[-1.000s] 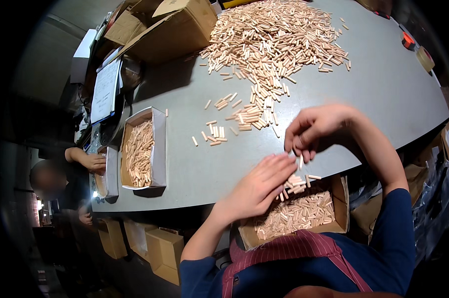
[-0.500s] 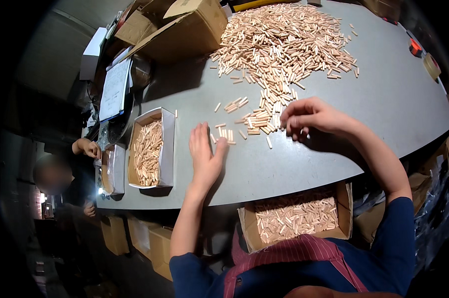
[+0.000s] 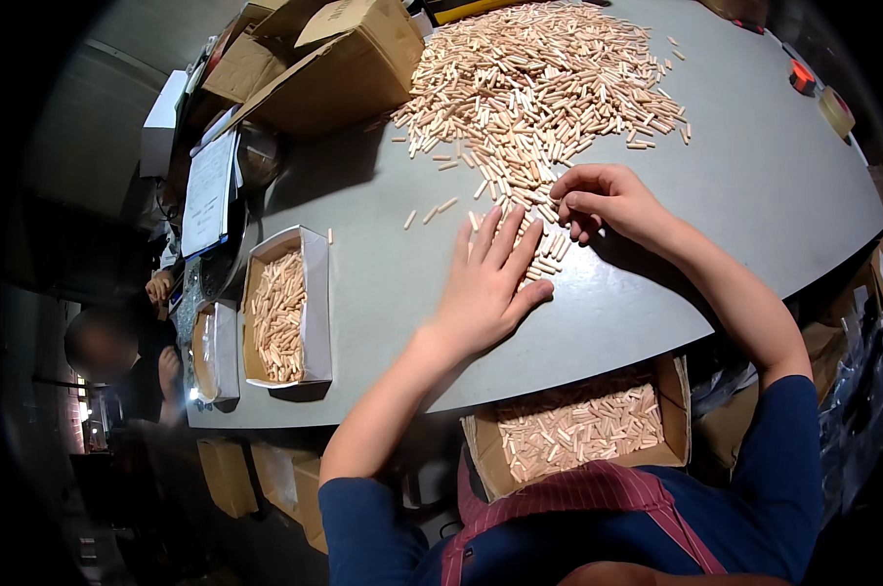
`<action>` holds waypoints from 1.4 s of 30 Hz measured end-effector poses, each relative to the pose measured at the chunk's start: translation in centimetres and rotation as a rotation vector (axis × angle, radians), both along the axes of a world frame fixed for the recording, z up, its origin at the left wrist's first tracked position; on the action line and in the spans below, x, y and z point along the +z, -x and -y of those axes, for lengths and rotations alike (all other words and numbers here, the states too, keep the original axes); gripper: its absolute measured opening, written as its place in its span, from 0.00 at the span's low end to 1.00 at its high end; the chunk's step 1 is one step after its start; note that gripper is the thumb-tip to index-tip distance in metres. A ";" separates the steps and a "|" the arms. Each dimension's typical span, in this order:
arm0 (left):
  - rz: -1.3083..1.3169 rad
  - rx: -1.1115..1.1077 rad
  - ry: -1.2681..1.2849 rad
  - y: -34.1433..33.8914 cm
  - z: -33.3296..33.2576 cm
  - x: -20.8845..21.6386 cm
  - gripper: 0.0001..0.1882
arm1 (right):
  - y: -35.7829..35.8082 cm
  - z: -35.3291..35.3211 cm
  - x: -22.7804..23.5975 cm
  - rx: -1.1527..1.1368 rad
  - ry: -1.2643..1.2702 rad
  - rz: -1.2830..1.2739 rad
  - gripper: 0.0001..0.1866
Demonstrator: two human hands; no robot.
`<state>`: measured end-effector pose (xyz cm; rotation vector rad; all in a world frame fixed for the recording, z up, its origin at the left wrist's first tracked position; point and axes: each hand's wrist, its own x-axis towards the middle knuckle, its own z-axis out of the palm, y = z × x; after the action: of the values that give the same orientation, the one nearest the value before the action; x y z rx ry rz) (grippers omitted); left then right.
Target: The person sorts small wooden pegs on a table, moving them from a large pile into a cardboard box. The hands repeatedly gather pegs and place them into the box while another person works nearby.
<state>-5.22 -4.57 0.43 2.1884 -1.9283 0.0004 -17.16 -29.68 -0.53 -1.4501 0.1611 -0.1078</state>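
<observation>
Pegs (image 3: pixel 544 83), pale, short and cylindrical

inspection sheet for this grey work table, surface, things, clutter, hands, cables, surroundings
Surface: smooth grey tabletop, partly covered by short pale wooden pegs
Job's things: pegs heaped toward the far side; more in a white-sided open cardboard box and a brown open cardboard box
Clutter: large brown cardboard carton, white paper sheet, round beige tape roll
Grippers: bare left hand spread over pegs; bare right hand curled, grip unclear
Cables: nothing seen for certain
Surroundings: co-worker's hand at far left
</observation>
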 end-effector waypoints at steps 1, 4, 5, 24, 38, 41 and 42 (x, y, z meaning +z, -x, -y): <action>-0.008 -0.008 -0.001 0.4 -0.6 0.2 0.38 | -0.1 0.0 -0.1 0.006 0.009 0.007 0.10; -0.048 -0.010 -0.007 1.9 -2.3 0.8 0.39 | 0.0 -0.2 -0.3 -0.004 0.028 0.018 0.10; -0.046 -0.007 -0.010 2.4 -3.0 0.9 0.39 | 0.0 -0.4 -0.2 -0.022 0.029 0.020 0.10; -0.045 0.243 -0.111 4.7 -8.6 1.0 0.46 | 0.8 -2.7 1.5 0.172 -0.056 0.034 0.14; -0.156 -0.093 -0.021 2.6 -6.2 0.7 0.46 | 0.1 -1.2 0.7 -0.035 0.012 0.075 0.10; -0.497 0.082 0.242 1.4 -7.4 0.4 0.39 | 0.0 -0.7 0.3 -0.085 0.008 0.087 0.11; -0.627 0.164 0.321 1.2 -7.6 0.2 0.39 | 0.1 -0.6 0.2 -0.083 0.030 0.081 0.11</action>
<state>-6.40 3.04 0.60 1.8326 -1.3018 -0.2913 -17.22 -29.09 -0.30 -1.4666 0.1539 -0.2378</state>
